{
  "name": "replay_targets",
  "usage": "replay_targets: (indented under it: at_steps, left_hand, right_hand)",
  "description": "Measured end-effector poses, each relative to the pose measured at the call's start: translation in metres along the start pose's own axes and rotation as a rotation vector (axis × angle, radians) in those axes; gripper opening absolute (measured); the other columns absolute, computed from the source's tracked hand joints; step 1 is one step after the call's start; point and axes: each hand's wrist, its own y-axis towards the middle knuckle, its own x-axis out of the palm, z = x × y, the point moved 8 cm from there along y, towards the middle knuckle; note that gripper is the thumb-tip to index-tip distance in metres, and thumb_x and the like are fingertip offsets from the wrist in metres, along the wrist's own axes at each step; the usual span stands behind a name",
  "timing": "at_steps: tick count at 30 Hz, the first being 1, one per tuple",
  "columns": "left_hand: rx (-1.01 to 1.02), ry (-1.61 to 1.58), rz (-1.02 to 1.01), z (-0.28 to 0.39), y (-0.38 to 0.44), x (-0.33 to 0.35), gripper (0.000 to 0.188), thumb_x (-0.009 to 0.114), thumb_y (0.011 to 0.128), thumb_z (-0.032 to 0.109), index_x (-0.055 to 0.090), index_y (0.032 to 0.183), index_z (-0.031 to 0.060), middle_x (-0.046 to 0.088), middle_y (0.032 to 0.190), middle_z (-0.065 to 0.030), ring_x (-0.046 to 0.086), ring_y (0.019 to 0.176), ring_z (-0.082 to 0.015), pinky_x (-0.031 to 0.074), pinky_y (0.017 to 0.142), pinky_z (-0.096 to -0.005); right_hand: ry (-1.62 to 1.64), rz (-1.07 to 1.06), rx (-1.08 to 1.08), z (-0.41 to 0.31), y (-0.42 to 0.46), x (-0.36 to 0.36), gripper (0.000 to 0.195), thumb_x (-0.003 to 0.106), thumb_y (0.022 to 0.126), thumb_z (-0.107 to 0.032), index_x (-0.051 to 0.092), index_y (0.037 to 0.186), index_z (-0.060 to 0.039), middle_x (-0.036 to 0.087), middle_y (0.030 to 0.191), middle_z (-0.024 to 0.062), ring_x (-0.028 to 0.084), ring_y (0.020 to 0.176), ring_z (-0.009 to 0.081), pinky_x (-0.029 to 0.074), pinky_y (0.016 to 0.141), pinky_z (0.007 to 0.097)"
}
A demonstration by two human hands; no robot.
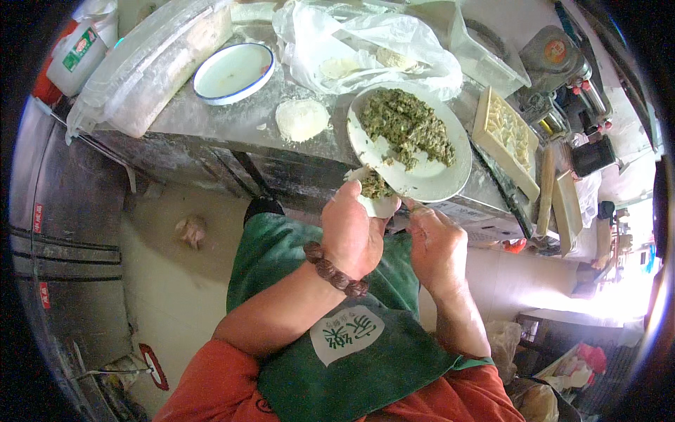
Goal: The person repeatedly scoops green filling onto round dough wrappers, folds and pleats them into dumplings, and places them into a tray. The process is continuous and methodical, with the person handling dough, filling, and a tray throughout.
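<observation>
My left hand point(350, 227), with a beaded bracelet at its wrist, holds a thin round dough wrapper point(377, 207) carrying a mound of chopped green filling point(373, 185). Close to its right, my right hand point(435, 240) has its fingers curled at the near rim of a white oval plate point(448, 184); a thin piece shows at the fingertips, too hidden to name. A large heap of the same filling point(406, 124) lies on the plate, which juts over the counter's front edge. Left of the plate, a stack of floured wrappers point(303, 120) lies on the steel counter.
A blue-rimmed enamel dish point(233, 74), a long floury container point(174, 68) and a plastic bag with dough point(369, 53) stand behind and left. At right are a wooden tray of shaped dumplings point(506, 137), a wooden rolling pin point(546, 190) and a clear plastic bin point(488, 58).
</observation>
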Motion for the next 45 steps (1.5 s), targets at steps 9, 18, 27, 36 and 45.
replay_targets:
  at_steps: [9,18,27,36,45]
  left_hand:
    - [0.060,-0.083,0.107,0.027,-0.011,-0.041,0.039,0.034,0.101,0.024,0.057,0.119,-0.0010,0.065,0.114,-0.0183,0.061,0.109,-0.0338,0.049,0.095,-0.0473]
    - [0.027,-0.132,-0.104,0.022,-0.021,-0.039,0.031,0.038,0.100,0.021,0.058,0.114,0.0006,0.065,0.106,-0.0144,0.062,0.105,-0.0325,0.048,0.097,-0.0467]
    - [-0.042,-0.003,0.067,0.010,0.001,-0.036,0.036,0.032,0.102,0.020,0.055,0.117,-0.0040,0.064,0.110,-0.0197,0.062,0.103,-0.0341,0.051,0.094,-0.0448]
    - [-0.052,0.011,0.075,0.001,0.005,-0.025,0.037,0.032,0.103,0.021,0.054,0.121,-0.0033,0.064,0.112,-0.0177,0.062,0.102,-0.0309,0.050,0.093,-0.0441]
    - [-0.008,0.012,0.071,0.002,0.003,-0.018,0.036,0.034,0.103,0.020,0.055,0.120,-0.0032,0.063,0.115,-0.0168,0.062,0.103,-0.0305,0.050,0.093,-0.0451]
  right_hand:
    - [0.298,-0.028,0.168,0.006,-0.020,0.023,0.005,0.065,0.089,-0.002,0.067,0.092,0.0009,0.072,0.085,0.0121,0.066,0.067,0.0197,0.054,0.062,0.0323]
    - [0.660,-0.441,0.559,0.016,-0.022,0.044,0.019,0.060,0.095,-0.005,0.068,0.081,0.0035,0.066,0.073,0.0069,0.061,0.069,0.0125,0.049,0.066,0.0282]
    - [-0.058,0.074,0.085,0.016,0.025,-0.018,0.007,0.064,0.088,-0.005,0.069,0.092,-0.0046,0.067,0.082,0.0189,0.067,0.074,0.0381,0.053,0.066,0.0393]
    - [-0.171,-0.003,0.112,0.019,0.028,-0.022,0.013,0.060,0.092,-0.007,0.070,0.098,0.0000,0.068,0.083,0.0203,0.067,0.074,0.0371,0.052,0.068,0.0385]
    - [-0.153,-0.076,0.169,0.027,0.018,-0.016,0.014,0.061,0.093,-0.009,0.071,0.099,-0.0019,0.068,0.076,0.0180,0.068,0.069,0.0304,0.051,0.065,0.0368]
